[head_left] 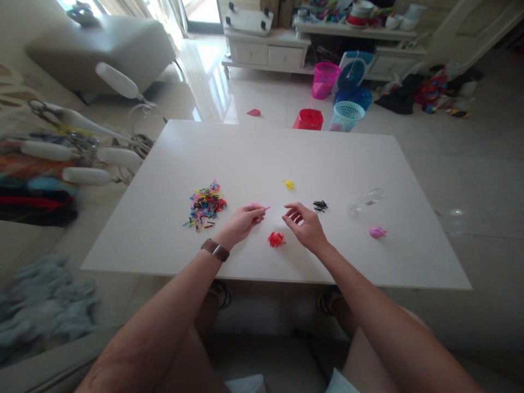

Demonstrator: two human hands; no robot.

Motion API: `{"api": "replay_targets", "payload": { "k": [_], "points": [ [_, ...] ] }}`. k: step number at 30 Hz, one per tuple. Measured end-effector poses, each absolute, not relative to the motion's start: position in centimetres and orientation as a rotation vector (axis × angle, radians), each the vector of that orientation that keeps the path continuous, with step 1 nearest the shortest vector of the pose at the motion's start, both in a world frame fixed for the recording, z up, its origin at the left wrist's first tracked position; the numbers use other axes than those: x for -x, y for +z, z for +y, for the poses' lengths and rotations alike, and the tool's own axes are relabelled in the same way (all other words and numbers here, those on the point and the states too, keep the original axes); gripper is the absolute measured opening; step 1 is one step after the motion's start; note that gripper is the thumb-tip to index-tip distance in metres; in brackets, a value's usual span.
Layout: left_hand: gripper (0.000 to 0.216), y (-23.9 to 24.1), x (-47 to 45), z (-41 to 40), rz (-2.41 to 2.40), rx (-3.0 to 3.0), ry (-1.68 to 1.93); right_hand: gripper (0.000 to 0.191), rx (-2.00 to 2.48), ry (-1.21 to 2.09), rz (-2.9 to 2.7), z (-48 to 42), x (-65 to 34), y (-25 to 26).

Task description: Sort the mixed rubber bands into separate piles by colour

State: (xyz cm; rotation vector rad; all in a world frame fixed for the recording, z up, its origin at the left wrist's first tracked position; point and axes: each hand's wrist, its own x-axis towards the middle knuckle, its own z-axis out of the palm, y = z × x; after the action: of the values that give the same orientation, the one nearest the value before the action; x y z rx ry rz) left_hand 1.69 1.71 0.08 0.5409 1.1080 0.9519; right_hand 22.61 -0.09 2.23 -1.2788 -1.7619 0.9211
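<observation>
My left hand (247, 219), with a brown watch on the wrist, pinches a small pink band (267, 208) between thumb and fingers. Just behind those fingers, more pink bands (255, 204) show, partly hidden. My right hand (302, 222) hovers opposite, its fingers curved and apart with nothing visible in them. Between and below the hands lies a small pile of red bands (276, 239). A yellow pile (289, 185) sits farther back, and a black pile (320, 206) lies right of my right hand. On the left is a large mixed-colour pile of bands (207, 204).
Everything rests on a white table (245, 155). At its right lie a clear container (366, 202) and a pink piece (377, 232) with pointed ends. Beyond the far edge stand a red bin (309, 119), a light-blue basket (346, 114) and a pink basket (325, 80).
</observation>
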Motion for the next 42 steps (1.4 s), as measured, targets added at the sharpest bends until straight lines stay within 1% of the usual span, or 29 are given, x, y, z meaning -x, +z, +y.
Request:
{"api": "replay_targets", "payload": {
  "k": [3, 5, 10, 15, 18, 22, 28, 33, 37, 42],
  "points": [
    [0.012, -0.9, -0.6, 2.7, 1.329, -0.369, 1.128, 0.020, 1.295, 0.930, -1.759, -0.2, -22.8, 2.3],
    [0.013, -1.4, -0.3, 3.2, 1.395, -0.277, 1.185, 0.019, 1.294, 0.936, -1.772, -0.2, -22.9, 2.2],
    [0.014, -1.9, -0.4, 3.4, 1.420, -0.164, 1.202, 0.017, 1.289, 0.920, -1.809, -0.2, -23.2, 2.0],
    [0.012, -0.7, -0.8, 3.2, 1.347, -0.139, 1.198, 0.012, 1.280, 0.889, -1.841, -0.2, -23.4, 2.1],
    [0.018, 0.5, -1.5, 2.6, 1.161, -0.218, 1.107, 0.008, 1.261, 0.863, -1.884, -0.3, -23.4, 2.2],
    [0.020, 1.4, -2.7, 1.6, 0.958, -0.272, 0.906, 0.008, 1.234, 0.856, -1.943, -0.3, -23.3, 2.2],
    [0.032, 0.8, -4.1, 0.3, 0.768, -0.300, 0.706, 0.020, 1.163, 0.821, -2.065, -0.6, -22.7, 1.7],
    [0.030, 0.4, -4.5, -0.3, 0.742, -0.305, 0.690, 0.014, 1.103, 0.832, -2.156, -0.9, -22.1, 1.1],
    [0.028, 0.4, -4.5, -0.3, 0.752, -0.286, 0.695, 0.018, 1.097, 0.816, -2.136, -1.0, -22.0, 1.0],
    [0.029, 0.4, -4.5, -0.3, 0.780, -0.270, 0.680, 0.015, 1.162, 0.826, -2.161, -0.9, -21.9, 1.2]
  ]
}}
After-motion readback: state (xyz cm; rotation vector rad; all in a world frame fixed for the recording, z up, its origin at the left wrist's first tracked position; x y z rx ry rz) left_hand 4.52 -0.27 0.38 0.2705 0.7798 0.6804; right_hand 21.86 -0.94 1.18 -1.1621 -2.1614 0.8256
